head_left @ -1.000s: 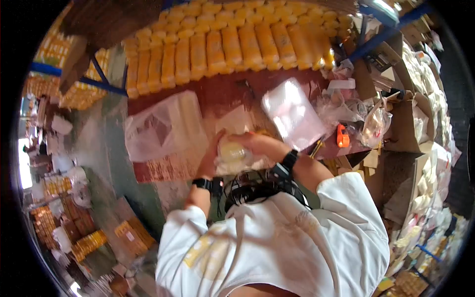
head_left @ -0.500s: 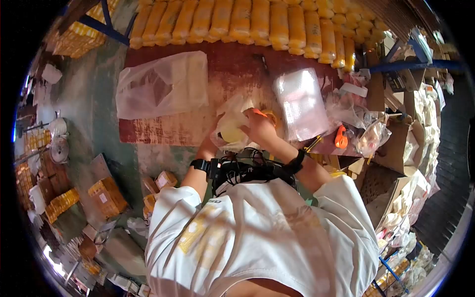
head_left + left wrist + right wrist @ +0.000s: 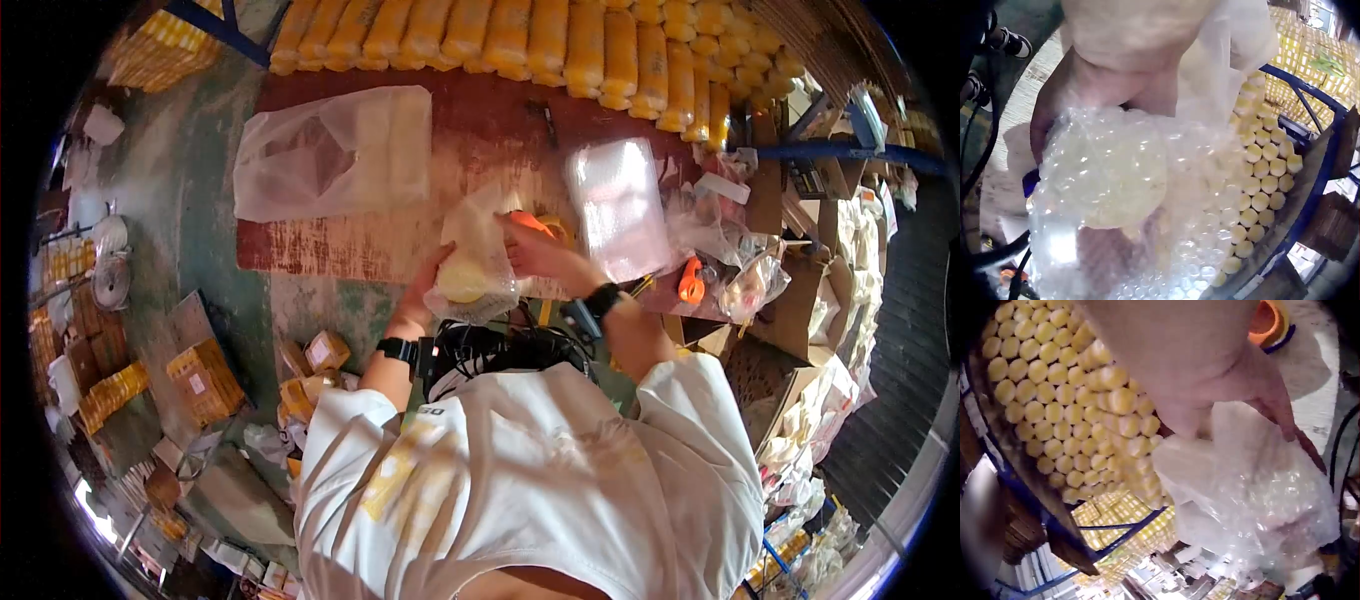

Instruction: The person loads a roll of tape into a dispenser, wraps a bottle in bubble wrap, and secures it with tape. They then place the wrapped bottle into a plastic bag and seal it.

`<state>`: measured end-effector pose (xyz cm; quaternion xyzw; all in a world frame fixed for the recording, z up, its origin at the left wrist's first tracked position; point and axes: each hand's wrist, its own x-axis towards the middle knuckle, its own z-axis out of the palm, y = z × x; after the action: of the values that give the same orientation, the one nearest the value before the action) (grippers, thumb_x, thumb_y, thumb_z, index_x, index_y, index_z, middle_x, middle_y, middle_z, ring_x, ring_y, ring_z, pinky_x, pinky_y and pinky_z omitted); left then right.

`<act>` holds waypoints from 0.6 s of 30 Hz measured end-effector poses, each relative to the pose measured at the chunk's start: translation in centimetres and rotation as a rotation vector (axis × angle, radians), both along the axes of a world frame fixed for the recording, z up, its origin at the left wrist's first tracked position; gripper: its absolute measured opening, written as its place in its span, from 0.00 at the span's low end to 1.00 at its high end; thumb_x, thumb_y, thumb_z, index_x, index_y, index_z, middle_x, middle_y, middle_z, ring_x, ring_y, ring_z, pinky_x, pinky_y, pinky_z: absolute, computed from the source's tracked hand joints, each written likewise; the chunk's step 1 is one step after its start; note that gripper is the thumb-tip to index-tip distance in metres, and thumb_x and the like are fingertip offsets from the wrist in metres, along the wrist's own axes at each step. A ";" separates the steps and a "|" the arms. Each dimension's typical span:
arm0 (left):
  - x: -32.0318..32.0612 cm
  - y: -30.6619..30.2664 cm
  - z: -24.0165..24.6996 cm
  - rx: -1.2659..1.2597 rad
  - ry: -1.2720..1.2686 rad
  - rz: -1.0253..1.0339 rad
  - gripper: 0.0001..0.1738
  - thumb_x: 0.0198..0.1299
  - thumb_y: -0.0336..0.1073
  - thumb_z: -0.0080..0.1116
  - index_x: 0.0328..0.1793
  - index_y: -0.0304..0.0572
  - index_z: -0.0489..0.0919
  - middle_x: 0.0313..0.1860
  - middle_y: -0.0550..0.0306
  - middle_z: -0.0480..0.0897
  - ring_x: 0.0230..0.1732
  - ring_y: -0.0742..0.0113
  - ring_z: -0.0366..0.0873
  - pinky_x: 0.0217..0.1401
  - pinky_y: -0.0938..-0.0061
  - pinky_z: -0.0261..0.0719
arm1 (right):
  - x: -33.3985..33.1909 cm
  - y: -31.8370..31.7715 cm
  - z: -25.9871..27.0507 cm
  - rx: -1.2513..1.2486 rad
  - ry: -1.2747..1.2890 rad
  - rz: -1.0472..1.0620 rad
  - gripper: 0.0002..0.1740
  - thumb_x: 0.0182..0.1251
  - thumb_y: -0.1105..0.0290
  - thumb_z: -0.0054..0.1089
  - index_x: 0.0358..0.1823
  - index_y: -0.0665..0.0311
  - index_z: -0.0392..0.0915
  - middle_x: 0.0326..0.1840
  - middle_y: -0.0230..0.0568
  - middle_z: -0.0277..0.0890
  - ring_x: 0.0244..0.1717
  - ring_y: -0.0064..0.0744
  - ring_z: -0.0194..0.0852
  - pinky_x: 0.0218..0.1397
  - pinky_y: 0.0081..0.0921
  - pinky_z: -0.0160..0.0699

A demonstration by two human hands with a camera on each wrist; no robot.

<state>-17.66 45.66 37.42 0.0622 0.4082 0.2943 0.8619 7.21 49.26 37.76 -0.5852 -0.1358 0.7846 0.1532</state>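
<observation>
A pale yellow round object [image 3: 463, 281] sits inside a bubble wrap bag [image 3: 478, 250], held upright over the near edge of the red-brown table [image 3: 470, 130]. My left hand [image 3: 425, 291] grips the bag's lower end, its fingers curled round the object. In the left wrist view the yellow object [image 3: 1107, 181] shows through the bubble wrap [image 3: 1197, 212] below the left hand [image 3: 1116, 81]. My right hand [image 3: 533, 250] pinches the bag's upper side. The right wrist view shows the right hand [image 3: 1210, 381] holding the bubble wrap [image 3: 1254, 494].
An orange tape dispenser [image 3: 530, 222] lies just behind the right hand. A stack of clear bags [image 3: 620, 200] is to the right and a large plastic bag [image 3: 335, 150] at the left. Rows of yellow rolls [image 3: 540, 40] line the table's far side. Boxes crowd the floor.
The wrapped object was cupped low between both hands. It now stands taller with the wrap pulled up, and the right hand has shifted to the bag's upper side.
</observation>
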 end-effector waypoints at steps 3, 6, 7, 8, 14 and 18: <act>-2.0 -0.5 -6.1 -0.256 -0.108 -0.165 0.35 0.73 0.52 0.61 0.80 0.47 0.68 0.74 0.54 0.74 0.68 0.55 0.78 0.64 0.56 0.81 | -3.3 -1.5 -8.2 0.412 -0.325 0.416 0.16 0.67 0.61 0.65 0.50 0.62 0.83 0.47 0.41 0.84 0.50 0.46 0.83 0.49 0.41 0.83; -2.3 -2.0 -5.7 -0.164 0.087 -0.133 0.33 0.74 0.51 0.59 0.80 0.51 0.68 0.69 0.55 0.79 0.59 0.58 0.83 0.56 0.58 0.84 | -5.7 -0.1 -4.5 0.879 -0.887 1.375 0.06 0.62 0.67 0.62 0.33 0.59 0.86 0.38 0.42 0.87 0.44 0.51 0.86 0.43 0.40 0.84; -1.8 -2.4 -4.6 -0.110 0.198 -0.163 0.32 0.75 0.50 0.58 0.81 0.52 0.68 0.67 0.55 0.80 0.57 0.60 0.83 0.55 0.59 0.84 | -6.0 0.0 -3.3 1.090 -1.084 1.817 0.08 0.61 0.68 0.61 0.27 0.59 0.86 0.36 0.42 0.88 0.42 0.53 0.86 0.42 0.40 0.84; -1.0 -2.5 -3.0 -0.054 0.308 -0.193 0.31 0.75 0.48 0.58 0.81 0.53 0.68 0.64 0.55 0.82 0.55 0.61 0.84 0.54 0.60 0.84 | -6.4 -0.3 -4.2 0.983 -1.001 1.411 0.07 0.60 0.69 0.61 0.29 0.63 0.85 0.36 0.49 0.86 0.42 0.55 0.87 0.43 0.44 0.85; -0.6 -6.9 -16.4 0.375 0.580 -0.468 0.22 0.66 0.48 0.69 0.60 0.45 0.81 0.46 0.58 0.86 0.41 0.63 0.84 0.44 0.61 0.83 | -7.5 -3.7 -5.8 0.973 -0.803 0.876 0.10 0.60 0.73 0.62 0.40 0.72 0.83 0.38 0.59 0.84 0.46 0.58 0.87 0.47 0.49 0.89; -1.9 -6.0 -14.1 1.208 1.021 -0.602 0.26 0.64 0.40 0.69 0.67 0.47 0.78 0.48 0.55 0.84 0.48 0.55 0.83 0.52 0.59 0.82 | -4.6 -6.2 -10.0 1.234 -0.859 0.944 0.11 0.60 0.76 0.59 0.43 0.71 0.82 0.46 0.54 0.83 0.51 0.53 0.85 0.47 0.42 0.90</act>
<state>-19.52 39.65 23.36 0.7435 0.4862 0.1556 0.4320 2.62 43.09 27.77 -0.5253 -0.8076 0.2654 0.0377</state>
